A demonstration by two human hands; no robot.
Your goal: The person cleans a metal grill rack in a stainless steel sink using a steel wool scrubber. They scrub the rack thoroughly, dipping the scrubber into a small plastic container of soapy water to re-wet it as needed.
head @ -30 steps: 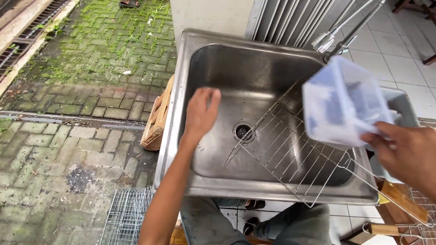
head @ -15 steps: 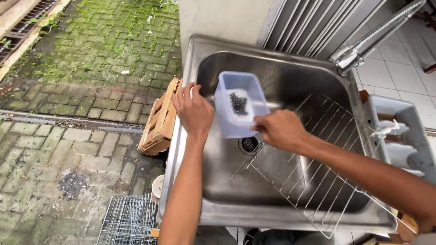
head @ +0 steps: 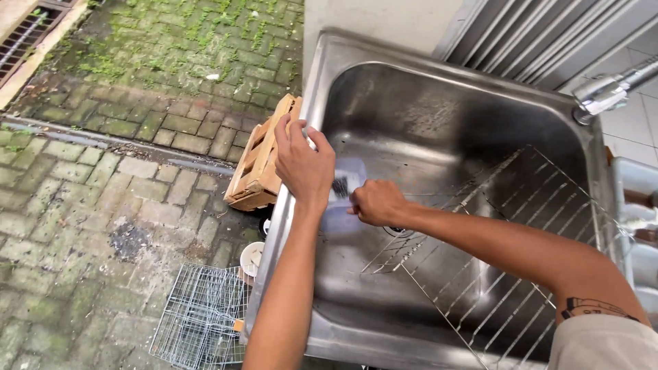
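Observation:
A translucent plastic container (head: 345,179) with dark bits inside sits low against the left inner wall of the steel sink (head: 439,103). My left hand (head: 301,161) rests over the sink's left rim and grips the container's near edge. My right hand (head: 375,202) is closed on the container's right side, my forearm stretching across the basin. A wire rack (head: 493,267) lies tilted in the sink, to the right of both hands.
A metal tap (head: 606,89) juts over the sink's right rim. A grey plastic tray (head: 637,219) stands at far right. Outside the sink, on mossy brick paving, lie a wooden crate (head: 257,161), a small white cup (head: 252,257) and a wire cage (head: 202,318).
My right hand brought the container from the right side, across and down to the sink's left wall. My left hand moved from the basin to the rim and took hold of it.

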